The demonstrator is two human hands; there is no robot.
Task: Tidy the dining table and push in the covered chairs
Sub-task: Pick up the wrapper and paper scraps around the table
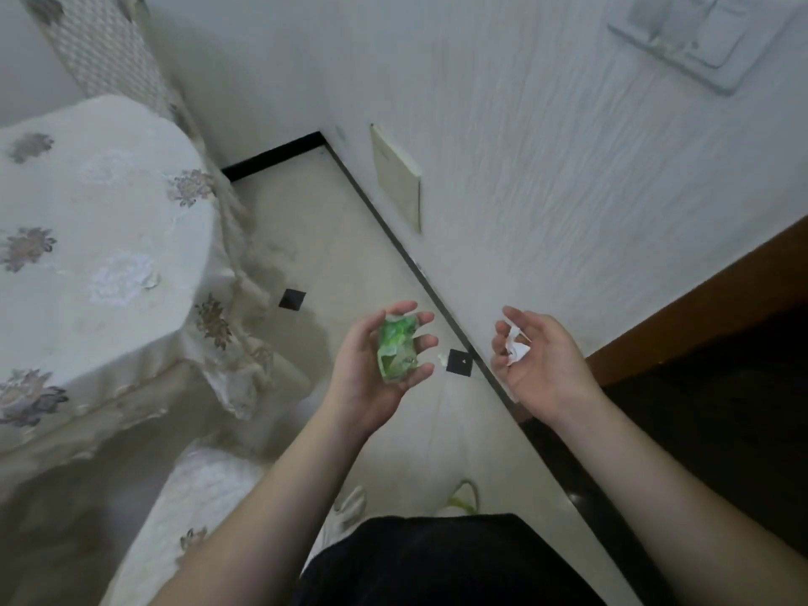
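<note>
My left hand (371,365) is held palm up over the floor and cradles a crumpled green wrapper (397,348), fingers curled loosely around it. My right hand (540,360) is beside it, palm up, with a small crumpled white paper scrap (516,346) lying in its fingers. A chair with a pale flower-patterned cover (96,273) stands at the left, its draped cloth reaching the floor. A second covered chair (196,487) shows at the lower left, below my left forearm.
A white textured wall (546,168) runs along the right, with a cream panel (395,177) on it and a black skirting strip (419,273). A dark wooden edge (699,312) is at far right. The floor is beige tile (341,238) with small black squares.
</note>
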